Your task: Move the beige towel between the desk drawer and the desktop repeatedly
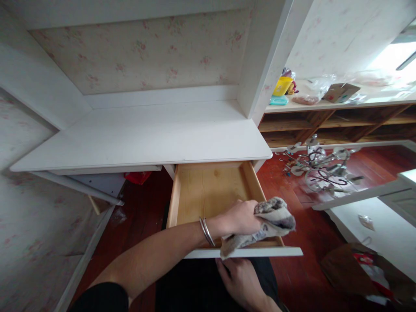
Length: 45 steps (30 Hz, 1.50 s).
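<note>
A light wooden drawer (208, 186) stands pulled out from under a white desk (162, 134). It looks empty inside. My left hand (238, 216) reaches across from the left, two thin bangles (206, 232) on the wrist, and grips a grey-and-white cloth (273, 219). The cloth is pressed against the drawer's front right corner and hangs over the white front panel (286, 251). My right hand (242, 281) is below that panel, its fingers curled up against the panel's lower edge.
A metal chandelier (320, 171) lies on the red wooden floor to the right. Behind it a wooden shelf (325, 125) carries a yellow container (282, 85) and a cardboard box (341, 92). White furniture (373, 225) stands at the right, and something red (138, 177) sits under the desk.
</note>
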Each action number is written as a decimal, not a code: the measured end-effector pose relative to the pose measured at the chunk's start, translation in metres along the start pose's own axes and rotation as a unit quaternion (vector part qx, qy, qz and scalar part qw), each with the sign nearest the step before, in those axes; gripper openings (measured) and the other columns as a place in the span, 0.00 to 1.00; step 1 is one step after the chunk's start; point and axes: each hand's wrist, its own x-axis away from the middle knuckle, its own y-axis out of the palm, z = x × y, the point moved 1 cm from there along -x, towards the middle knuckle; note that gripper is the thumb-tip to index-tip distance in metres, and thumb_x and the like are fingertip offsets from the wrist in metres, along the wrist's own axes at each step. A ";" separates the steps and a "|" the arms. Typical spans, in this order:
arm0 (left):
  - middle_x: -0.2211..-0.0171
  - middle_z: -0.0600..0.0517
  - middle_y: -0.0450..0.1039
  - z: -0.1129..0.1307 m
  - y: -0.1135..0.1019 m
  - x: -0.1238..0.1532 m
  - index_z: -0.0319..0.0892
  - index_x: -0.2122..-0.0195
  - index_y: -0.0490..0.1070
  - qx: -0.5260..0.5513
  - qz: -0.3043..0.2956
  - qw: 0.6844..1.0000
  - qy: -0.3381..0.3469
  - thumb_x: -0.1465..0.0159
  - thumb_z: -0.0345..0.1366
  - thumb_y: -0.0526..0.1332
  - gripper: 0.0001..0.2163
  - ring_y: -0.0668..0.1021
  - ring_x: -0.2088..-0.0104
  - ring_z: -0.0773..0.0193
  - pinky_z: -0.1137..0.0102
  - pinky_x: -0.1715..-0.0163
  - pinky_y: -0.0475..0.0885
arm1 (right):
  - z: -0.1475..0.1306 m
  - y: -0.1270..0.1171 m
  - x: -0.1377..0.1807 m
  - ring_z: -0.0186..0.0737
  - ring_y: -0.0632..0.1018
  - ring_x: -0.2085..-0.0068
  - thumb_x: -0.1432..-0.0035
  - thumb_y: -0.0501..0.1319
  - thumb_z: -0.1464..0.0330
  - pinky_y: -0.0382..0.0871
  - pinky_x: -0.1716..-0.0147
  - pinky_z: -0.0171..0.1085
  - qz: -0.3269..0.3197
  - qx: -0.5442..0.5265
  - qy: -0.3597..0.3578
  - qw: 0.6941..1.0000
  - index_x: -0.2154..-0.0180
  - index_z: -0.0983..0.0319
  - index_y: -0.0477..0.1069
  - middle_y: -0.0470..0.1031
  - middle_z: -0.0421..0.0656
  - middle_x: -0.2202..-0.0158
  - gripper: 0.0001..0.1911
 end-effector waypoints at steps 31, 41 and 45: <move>0.53 0.44 0.72 -0.101 -0.041 -0.128 0.62 0.31 0.55 -0.419 0.167 0.889 0.076 0.28 0.28 0.45 0.27 0.81 0.62 0.60 0.67 0.65 0.75 | -0.004 0.000 0.002 0.39 0.83 0.67 0.27 0.48 0.67 0.70 0.67 0.32 0.020 -0.018 0.000 1.000 0.62 0.57 0.78 0.82 0.41 0.67 0.20; 0.45 0.46 0.71 -0.066 -0.072 -0.013 0.48 0.33 0.58 -0.264 0.194 0.933 0.147 0.30 0.31 0.54 0.24 0.79 0.51 0.60 0.65 0.51 0.76 | 0.008 0.000 -0.009 0.43 0.82 0.65 0.30 0.52 0.69 0.70 0.63 0.36 0.007 0.033 -0.020 0.999 0.62 0.54 0.79 0.82 0.40 0.66 0.16; 0.43 0.46 0.74 -0.069 -0.100 0.063 0.44 0.37 0.64 -0.021 0.318 0.940 0.124 0.34 0.39 0.63 0.25 0.77 0.45 0.57 0.62 0.43 0.72 | 0.012 -0.007 -0.038 0.44 0.82 0.62 0.30 0.52 0.70 0.69 0.59 0.38 0.000 0.029 0.000 1.000 0.61 0.55 0.79 0.82 0.41 0.64 0.16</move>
